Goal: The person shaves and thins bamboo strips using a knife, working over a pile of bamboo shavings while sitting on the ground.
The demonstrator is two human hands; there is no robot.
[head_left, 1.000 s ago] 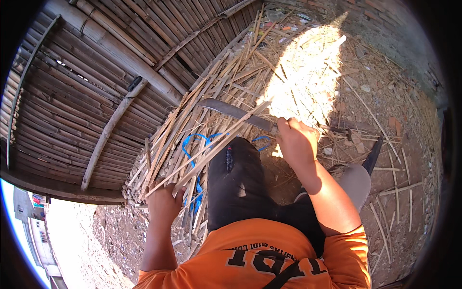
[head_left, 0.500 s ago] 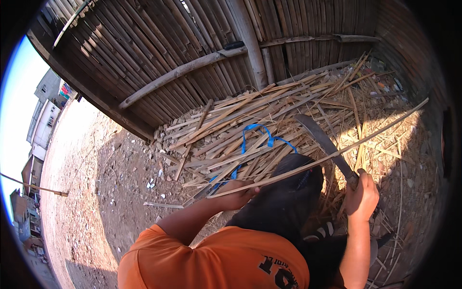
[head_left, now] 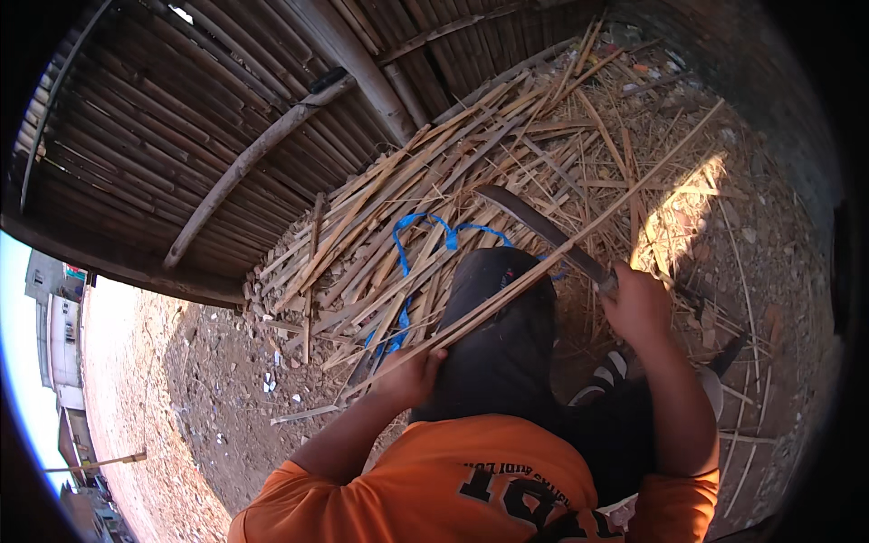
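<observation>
My left hand [head_left: 412, 376] is closed around the near end of a long, thin bamboo strip [head_left: 650, 172]. The strip slants up to the right across my dark-trousered knee [head_left: 498, 335]. In my right hand [head_left: 638, 308] is the handle of a machete with a dark, curved blade [head_left: 525, 215]. Its blade crosses the strip beyond my knee, pointing up and left; whether the edge has bitten into the strip I cannot tell. Beneath both lies a heap of split bamboo strips [head_left: 398, 195], with a blue plastic strap [head_left: 404, 262] looped over it.
A bamboo-slat wall [head_left: 136, 154] with wooden poles rises behind the heap. Rubble and stones [head_left: 226, 389] cover the ground at left, with a sunlit path [head_left: 118, 362] beyond. Shavings [head_left: 674, 217] lie in a sunny patch at right. My striped shoe [head_left: 602, 376] is near my right forearm.
My head view has turned, so the scene sits lower and further left. My right hand and the machete have moved up along the strip; my left hand still grips its near end.
</observation>
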